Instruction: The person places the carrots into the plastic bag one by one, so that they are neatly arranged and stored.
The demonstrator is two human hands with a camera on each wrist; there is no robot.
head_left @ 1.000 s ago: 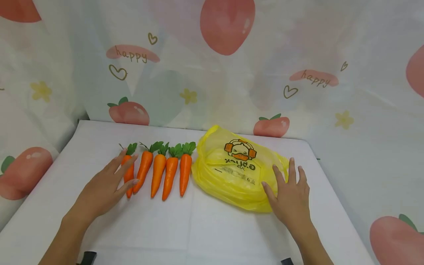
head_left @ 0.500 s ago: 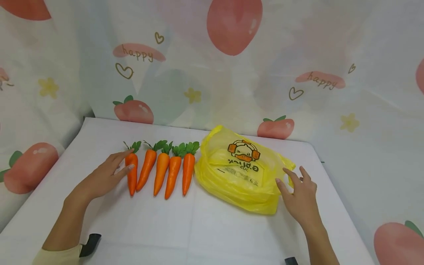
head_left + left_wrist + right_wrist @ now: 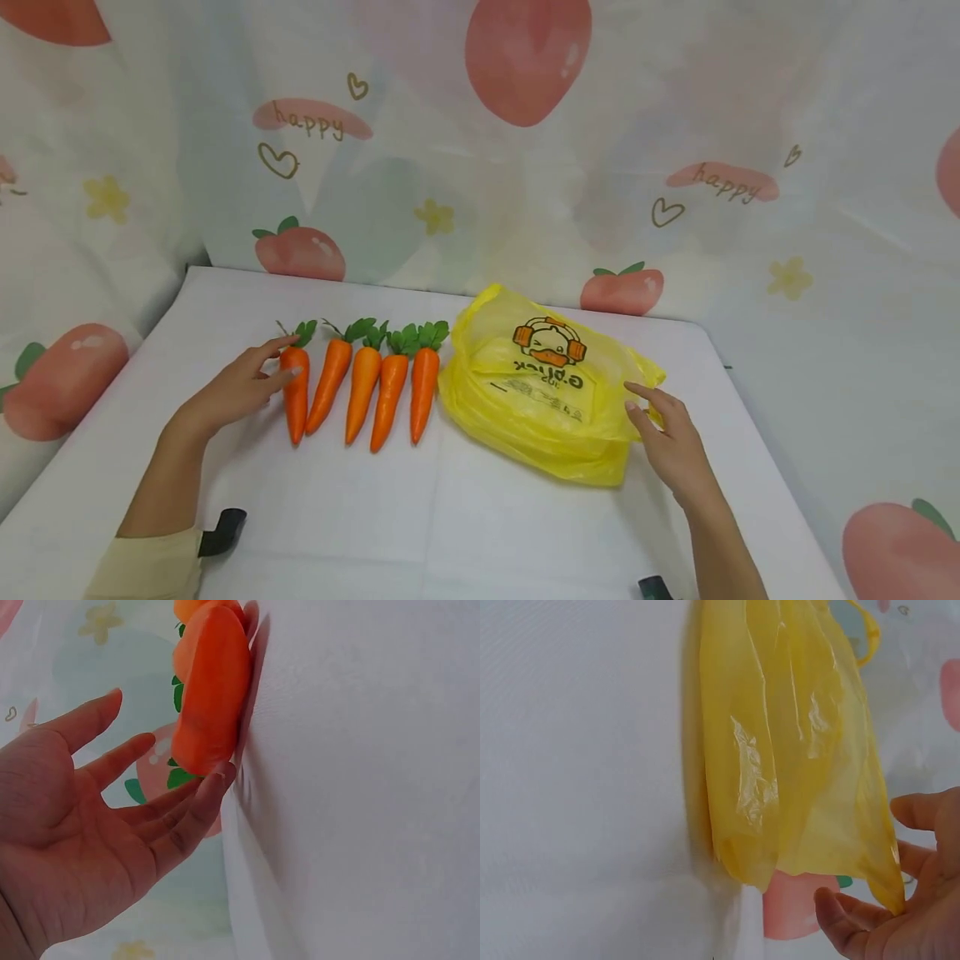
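Note:
Several orange carrots with green leafy tops lie side by side on the white table, tips toward me. My left hand [image 3: 232, 392] is at the leftmost carrot [image 3: 297, 408], fingertips by its leafy end and thumb over its upper part. In the left wrist view, the thumb stands apart from that carrot [image 3: 214, 690] and the other fingers reach beneath its near end. A yellow plastic bag [image 3: 517, 433] with a printed duck lies right of the carrots. My right hand [image 3: 678, 446] is at its right edge; in the right wrist view, a loose bag corner [image 3: 885, 889] hangs between thumb and spread fingers.
The table's white cover [image 3: 360, 521] extends in front of the carrots and bag. Behind and at both sides hangs a curtain [image 3: 480, 208] printed with fruit and hearts. A black strap piece [image 3: 223, 533] juts out by the left sleeve [image 3: 153, 567].
My left hand has drawn in at the leftmost carrot, thumb no longer across its lower part. My right hand has moved off the bag's front to its right edge. The view has shifted slightly.

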